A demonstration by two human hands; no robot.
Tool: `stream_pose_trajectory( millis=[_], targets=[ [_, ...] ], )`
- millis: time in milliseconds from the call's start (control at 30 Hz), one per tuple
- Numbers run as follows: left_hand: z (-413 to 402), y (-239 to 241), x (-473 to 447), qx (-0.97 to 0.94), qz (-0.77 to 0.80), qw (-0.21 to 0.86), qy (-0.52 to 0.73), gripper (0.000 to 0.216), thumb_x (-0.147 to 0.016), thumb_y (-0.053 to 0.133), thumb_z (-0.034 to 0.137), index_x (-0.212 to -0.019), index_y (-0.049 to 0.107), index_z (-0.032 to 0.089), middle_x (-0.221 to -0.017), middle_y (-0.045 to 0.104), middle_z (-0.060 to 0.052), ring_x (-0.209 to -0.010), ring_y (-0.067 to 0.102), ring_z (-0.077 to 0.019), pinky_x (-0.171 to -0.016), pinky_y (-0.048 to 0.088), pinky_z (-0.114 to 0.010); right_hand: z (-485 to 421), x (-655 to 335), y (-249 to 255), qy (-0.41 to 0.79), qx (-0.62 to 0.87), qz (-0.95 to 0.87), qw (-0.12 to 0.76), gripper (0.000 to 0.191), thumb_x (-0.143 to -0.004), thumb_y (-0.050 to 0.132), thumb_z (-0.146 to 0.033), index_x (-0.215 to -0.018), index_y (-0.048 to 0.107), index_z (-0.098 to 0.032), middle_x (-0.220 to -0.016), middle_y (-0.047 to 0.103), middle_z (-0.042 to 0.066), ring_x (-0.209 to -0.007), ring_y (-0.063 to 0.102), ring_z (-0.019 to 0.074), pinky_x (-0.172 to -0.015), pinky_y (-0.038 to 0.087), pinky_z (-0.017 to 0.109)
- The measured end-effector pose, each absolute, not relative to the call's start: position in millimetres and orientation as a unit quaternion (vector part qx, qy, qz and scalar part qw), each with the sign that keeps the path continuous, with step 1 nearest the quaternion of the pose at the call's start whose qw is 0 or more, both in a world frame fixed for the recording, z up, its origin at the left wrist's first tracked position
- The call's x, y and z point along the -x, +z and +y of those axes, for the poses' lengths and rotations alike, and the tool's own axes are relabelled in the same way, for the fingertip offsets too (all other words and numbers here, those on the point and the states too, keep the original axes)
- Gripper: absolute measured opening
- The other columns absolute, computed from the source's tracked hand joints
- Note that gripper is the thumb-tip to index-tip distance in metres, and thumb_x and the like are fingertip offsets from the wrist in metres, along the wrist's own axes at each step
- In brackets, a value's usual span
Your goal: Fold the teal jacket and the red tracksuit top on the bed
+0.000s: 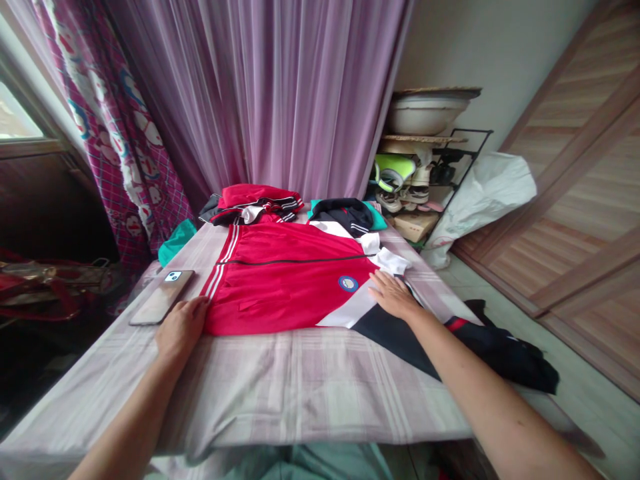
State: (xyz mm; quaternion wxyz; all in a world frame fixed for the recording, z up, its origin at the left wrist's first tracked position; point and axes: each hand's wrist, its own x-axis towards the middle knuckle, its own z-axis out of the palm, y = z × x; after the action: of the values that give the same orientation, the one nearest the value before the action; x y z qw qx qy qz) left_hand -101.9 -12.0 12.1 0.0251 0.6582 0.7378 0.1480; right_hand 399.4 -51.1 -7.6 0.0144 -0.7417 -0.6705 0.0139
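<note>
A red zip jacket (pixel 285 293) with white and dark shoulder panels and a round blue badge lies spread on the cloth-covered table, its striped hem towards the left. My left hand (pixel 181 325) is at the near corner of that hem, fingers curled on the striped band. Flat on the jacket's white panel near the collar rests my right hand (pixel 393 293), its fingers stretched out beside the badge. The white collar (pixel 393 259) is folded at the jacket's right end. One dark sleeve reaches towards me, partly under my right forearm.
A phone (pixel 163 298) lies left of my left hand. Red clothes (pixel 260 200) and a dark garment (pixel 345 215) are heaped at the table's far side. Dark clothing (pixel 515 357) hangs over the right edge. A shoe rack (pixel 450 190) and white sack (pixel 483 200) stand beyond.
</note>
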Motion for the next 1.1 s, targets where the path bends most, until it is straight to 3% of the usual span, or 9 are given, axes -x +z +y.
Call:
stream_pose_trajectory(
  millis=[100, 333, 533, 667, 800, 1100],
  targets=[
    [-12, 11, 102, -0.657, 0.738, 0.023, 0.150, 0.047, -0.098, 0.039, 0.048, -0.125, 0.070, 0.026, -0.123, 0.068, -0.012, -0.108, 0.067, -0.0288, -0.085, 0.053, -0.036, -50, -412, -20, 0.024, 0.785, -0.619, 0.010, 0.059, -0.100, 0.028, -0.040, -0.155, 0.036, -0.020, -0.164, 0.032, 0.009, -0.151, 0.026, 0.0229, -0.122, 0.023, 0.049],
    [-10, 8, 102, -0.656, 0.737, 0.027, 0.163, 0.045, -0.098, 0.040, 0.046, -0.125, 0.070, 0.028, -0.125, 0.068, -0.011, -0.108, 0.066, -0.0285, -0.087, 0.053, -0.036, -43, -422, -9, 0.012, 0.744, -0.662, 0.092, 0.054, -0.099, 0.031, -0.036, -0.147, 0.050, -0.020, -0.155, 0.047, 0.010, -0.144, 0.040, 0.0228, -0.118, 0.033, 0.041],
    [-12, 9, 102, -0.655, 0.735, 0.029, 0.176, 0.044, -0.098, 0.038, 0.043, -0.126, 0.070, 0.028, -0.122, 0.068, -0.010, -0.103, 0.066, -0.0253, -0.085, 0.051, -0.033, -59, -411, -13, 0.024, 0.796, -0.605, 0.001, 0.055, -0.100, 0.028, -0.043, -0.150, 0.043, -0.027, -0.163, 0.034, 0.008, -0.150, 0.029, 0.0250, -0.119, 0.025, 0.057],
    [-14, 11, 100, -0.653, 0.737, 0.037, 0.172, 0.046, -0.098, 0.037, 0.045, -0.127, 0.068, 0.028, -0.121, 0.068, -0.011, -0.103, 0.067, -0.0262, -0.083, 0.050, -0.033, -59, -378, 4, 0.004, 0.811, -0.584, 0.020, 0.057, -0.101, 0.026, -0.043, -0.151, 0.043, -0.021, -0.161, 0.035, 0.014, -0.149, 0.031, 0.0277, -0.119, 0.020, 0.061],
    [-13, 11, 101, -0.648, 0.743, 0.042, 0.163, 0.047, -0.098, 0.037, 0.049, -0.126, 0.069, 0.028, -0.121, 0.068, -0.011, -0.101, 0.067, -0.0269, -0.078, 0.050, -0.033, -62, -329, 11, -0.006, 0.761, -0.644, 0.085, 0.060, -0.101, 0.025, -0.047, -0.156, 0.034, -0.023, -0.164, 0.028, 0.014, -0.150, 0.028, 0.0281, -0.118, 0.023, 0.057],
    [-14, 10, 101, -0.636, 0.748, 0.042, 0.186, 0.044, -0.099, 0.038, 0.046, -0.124, 0.069, 0.028, -0.120, 0.068, -0.010, -0.105, 0.066, -0.0257, -0.079, 0.050, -0.031, -70, -306, -8, 0.060, 0.746, -0.663, 0.028, 0.059, -0.100, 0.032, -0.049, -0.155, 0.037, -0.029, -0.166, 0.027, 0.007, -0.152, 0.024, 0.0253, -0.119, 0.020, 0.057]
  ],
)
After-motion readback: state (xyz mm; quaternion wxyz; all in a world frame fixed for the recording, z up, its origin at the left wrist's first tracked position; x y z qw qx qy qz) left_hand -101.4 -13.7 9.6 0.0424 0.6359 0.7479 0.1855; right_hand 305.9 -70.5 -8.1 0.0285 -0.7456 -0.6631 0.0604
